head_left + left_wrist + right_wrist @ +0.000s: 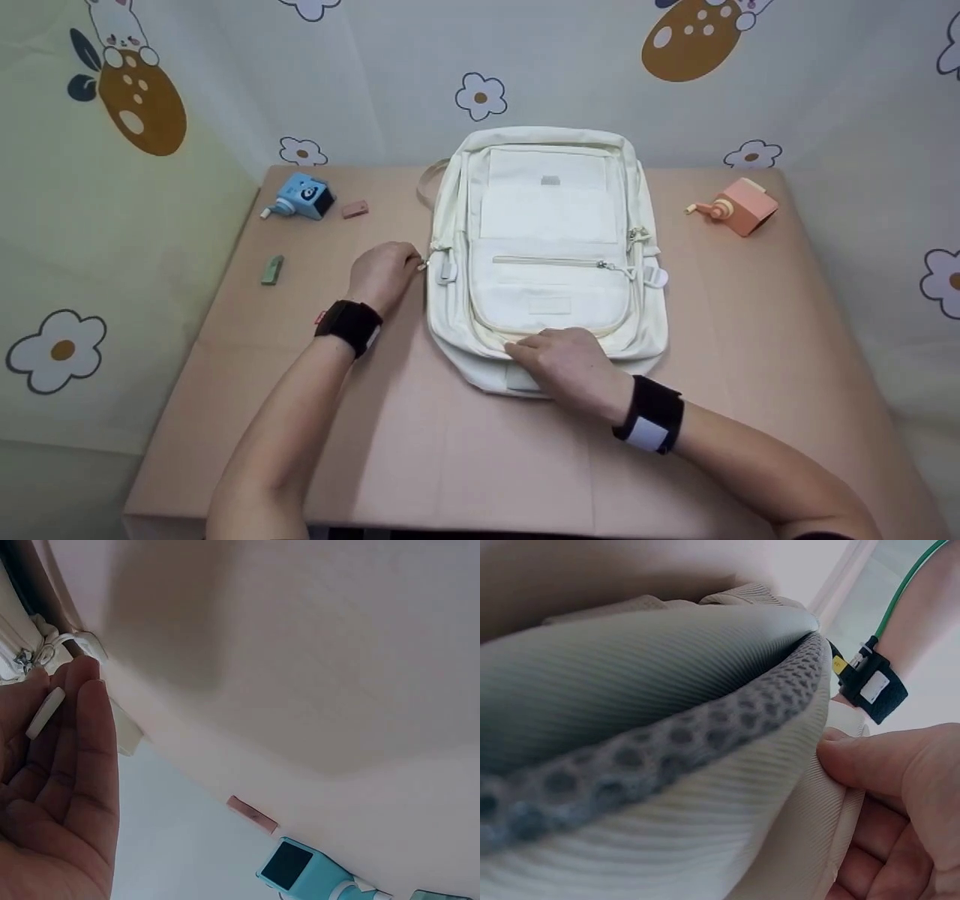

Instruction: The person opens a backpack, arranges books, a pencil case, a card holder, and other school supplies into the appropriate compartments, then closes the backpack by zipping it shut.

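Observation:
A cream backpack (551, 195) lies front side up on the table, its top toward the back wall. At its left side my left hand (382, 274) pinches a zipper pull; a pale tab of the zipper pull (46, 712) shows between thumb and fingers in the left wrist view. My right hand (574, 371) grips the fabric at the bag's lower front edge. Close up in the right wrist view, the thumb presses on the ribbed cream fabric (802, 840), beside a fold with grey mesh (705, 724). Some right fingers are hidden in the head view.
Back left on the table (480, 465) stand a blue crank pencil sharpener (306, 196), a pink eraser (355, 209) and a green eraser (272, 270). An orange crank pencil sharpener (742, 208) sits back right. Patterned curtains (405, 67) enclose the table's back and sides.

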`<control>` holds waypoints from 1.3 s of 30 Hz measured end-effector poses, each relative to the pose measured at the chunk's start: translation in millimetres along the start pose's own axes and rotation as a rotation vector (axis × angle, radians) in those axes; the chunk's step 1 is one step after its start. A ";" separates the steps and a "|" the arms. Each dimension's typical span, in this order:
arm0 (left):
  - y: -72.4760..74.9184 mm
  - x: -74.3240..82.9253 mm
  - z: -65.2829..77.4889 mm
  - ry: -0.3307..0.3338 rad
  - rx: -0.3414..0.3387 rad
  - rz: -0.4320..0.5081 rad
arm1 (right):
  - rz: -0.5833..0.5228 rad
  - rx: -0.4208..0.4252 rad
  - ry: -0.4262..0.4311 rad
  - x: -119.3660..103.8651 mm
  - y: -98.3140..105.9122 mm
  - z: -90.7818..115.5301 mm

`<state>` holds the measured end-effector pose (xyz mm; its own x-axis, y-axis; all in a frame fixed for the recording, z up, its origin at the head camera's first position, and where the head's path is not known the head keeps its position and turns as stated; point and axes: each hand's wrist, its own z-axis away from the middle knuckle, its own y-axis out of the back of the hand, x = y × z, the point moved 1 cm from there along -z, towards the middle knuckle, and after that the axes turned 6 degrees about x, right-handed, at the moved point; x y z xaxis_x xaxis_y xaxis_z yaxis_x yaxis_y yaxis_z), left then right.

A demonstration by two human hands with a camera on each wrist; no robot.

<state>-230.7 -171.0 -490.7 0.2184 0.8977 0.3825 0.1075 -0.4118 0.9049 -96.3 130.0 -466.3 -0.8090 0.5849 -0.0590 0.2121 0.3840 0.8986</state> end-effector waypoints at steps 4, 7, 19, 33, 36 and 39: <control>-0.7 -0.3 1.8 0.012 0.005 0.009 | 0.003 0.005 -0.006 -0.4 0.2 -0.5; -1.5 -0.2 3.4 0.007 0.011 0.010 | 0.002 -0.001 -0.011 -0.5 0.0 -0.4; -2.5 -0.6 9.3 -0.011 0.009 -0.003 | -0.021 -0.025 -0.027 0.7 -2.2 0.6; 13.9 60.5 21.4 -0.242 0.004 0.036 | -0.014 0.008 -0.012 0.5 -4.3 1.3; 12.1 85.7 26.9 -0.368 -0.088 0.027 | -0.012 0.001 -0.013 0.2 -4.5 2.7; 6.6 102.4 30.5 -0.446 -0.188 -0.006 | -0.020 -0.021 -0.018 -0.6 -4.2 5.6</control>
<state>-178.0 -86.6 -451.2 0.6175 0.7283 0.2970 -0.0578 -0.3345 0.9406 -93.6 132.0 -472.5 -0.8030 0.5899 -0.0845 0.1842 0.3806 0.9062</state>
